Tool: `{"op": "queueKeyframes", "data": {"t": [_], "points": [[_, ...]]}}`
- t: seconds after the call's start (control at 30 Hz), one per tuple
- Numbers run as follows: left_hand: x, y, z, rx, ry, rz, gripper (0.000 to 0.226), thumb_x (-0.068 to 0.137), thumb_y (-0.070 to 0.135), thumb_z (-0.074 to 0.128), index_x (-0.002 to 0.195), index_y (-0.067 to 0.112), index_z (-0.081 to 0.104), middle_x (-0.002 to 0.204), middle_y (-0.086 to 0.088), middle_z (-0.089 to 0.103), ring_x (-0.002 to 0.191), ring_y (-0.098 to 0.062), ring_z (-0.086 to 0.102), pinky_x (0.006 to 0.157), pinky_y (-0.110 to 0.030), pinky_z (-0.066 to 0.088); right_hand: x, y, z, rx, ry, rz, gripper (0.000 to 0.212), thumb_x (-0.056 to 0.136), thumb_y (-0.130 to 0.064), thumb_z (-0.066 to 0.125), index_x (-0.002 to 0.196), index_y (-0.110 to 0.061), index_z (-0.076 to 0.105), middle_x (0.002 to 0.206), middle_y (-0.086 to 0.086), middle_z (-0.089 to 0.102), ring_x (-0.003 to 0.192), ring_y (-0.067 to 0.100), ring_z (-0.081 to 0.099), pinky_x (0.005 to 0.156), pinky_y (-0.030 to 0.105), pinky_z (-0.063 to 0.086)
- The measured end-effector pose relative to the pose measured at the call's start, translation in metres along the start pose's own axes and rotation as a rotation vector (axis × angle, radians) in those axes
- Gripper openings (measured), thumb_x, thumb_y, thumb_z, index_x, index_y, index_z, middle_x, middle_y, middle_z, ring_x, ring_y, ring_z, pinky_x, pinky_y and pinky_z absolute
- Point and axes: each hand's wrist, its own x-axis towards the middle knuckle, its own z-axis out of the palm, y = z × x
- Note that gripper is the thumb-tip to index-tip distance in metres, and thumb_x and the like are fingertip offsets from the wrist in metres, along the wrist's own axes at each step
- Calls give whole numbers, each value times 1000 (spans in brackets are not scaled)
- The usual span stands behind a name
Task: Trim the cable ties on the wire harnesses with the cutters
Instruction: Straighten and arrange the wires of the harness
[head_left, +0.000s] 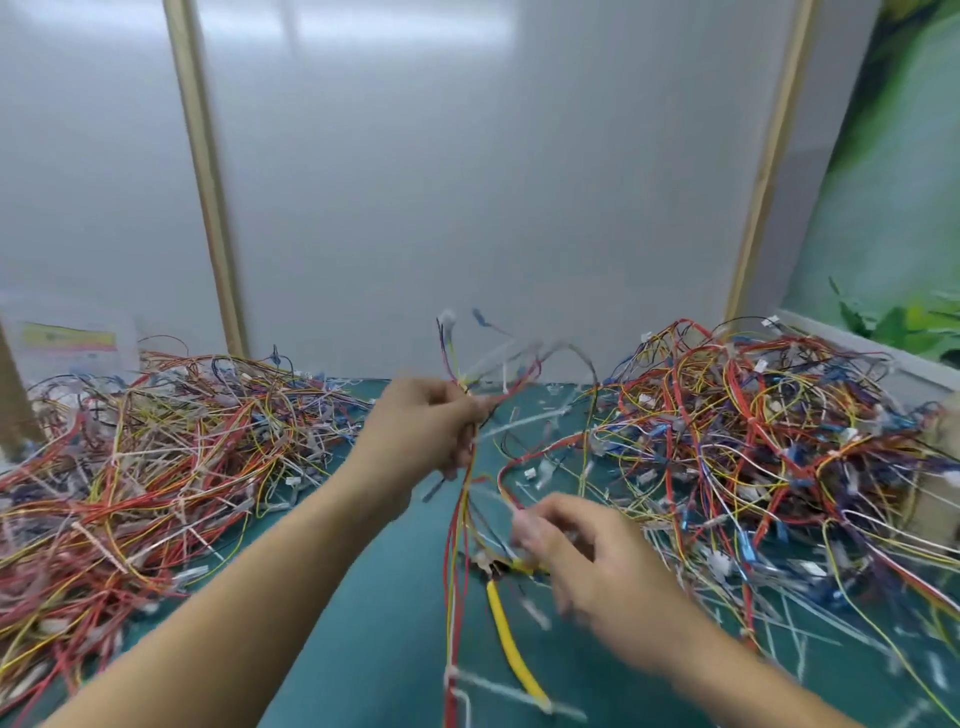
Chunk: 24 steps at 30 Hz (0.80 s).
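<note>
Wire harness (457, 519) hangs from the left hand (431, 421), fingers curled round its upper bundle, lifted off the worktop (374, 597) to expose its ties. Right hand (587, 551) just below it, blurred, fingers bent over yellow-handled cutters (511, 644); grip probable, can't tell. Loose piles (130, 467) outside both hands.

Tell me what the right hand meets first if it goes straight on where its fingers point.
The right hand would probably meet the harness wires hanging from the left hand; motion blur leaves depth unclear.
</note>
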Motion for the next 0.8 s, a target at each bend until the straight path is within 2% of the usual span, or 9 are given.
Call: {"op": "queueKeyframes", "data": {"t": [0.1,0.17,0.33,0.4,0.5,0.57,0.63,0.73,0.8], "points": [[37,6,16,-107,61,3,28,93,14,67,70,5,54,44,1,50,35,-10,46,38,-19,41,19,-6,10,251,-40,185,42,85,-50,68,100,-11,62,97,12,74,66,31,68,53,30,51],[56,2,24,-171,57,-22,27,94,13,65,72,5,52,52,-3,52,37,-8,49,40,-19,44,35,-8,14,416,-54,276,36,90,-31,69,111,-5,56,104,17,74,72,40,70,54,31,56],[68,-22,16,-299,-83,-76,11,94,5,63,99,-4,60,87,-19,65,74,-20,68,70,-24,58,74,-2,8,565,4,324,16,96,-14,63,108,-7,54,83,9,77,57,26,71,47,25,55],[61,-38,12,-114,37,27,13,92,11,66,100,2,64,89,-12,68,75,-13,66,73,-25,55,88,3,4,544,47,339,16,96,-9,63,110,-5,58,77,6,75,54,22,70,43,22,51],[44,-60,13,212,211,173,29,91,32,66,75,10,57,63,6,50,55,-7,43,57,-23,37,109,9,-2,512,74,332,18,95,-5,63,113,-3,62,79,5,72,55,18,70,45,23,53],[34,-70,16,132,79,154,45,90,46,60,64,11,52,57,1,43,51,-11,38,53,-27,33,123,10,-4,526,85,313,16,94,-4,63,110,-3,63,82,7,71,55,16,69,47,22,55],[27,-79,15,-12,-170,77,45,87,54,56,61,17,55,55,-3,47,46,-15,43,47,-25,33,138,9,-5,531,84,278,9,94,-4,63,103,-6,63,80,7,71,55,14,67,47,21,54],[23,-87,4,-240,-558,-45,30,86,45,64,79,15,68,68,-8,57,53,-18,54,42,-24,40,157,10,-12,551,106,241,4,94,-6,63,96,-10,64,75,3,73,54,13,68,47,21,54],[25,-88,-6,-288,-685,-99,23,87,30,68,95,9,70,76,-7,61,60,-18,59,48,-24,48,167,11,-17,551,131,218,3,94,-9,64,94,-12,65,76,2,74,57,13,69,49,21,55]]}}
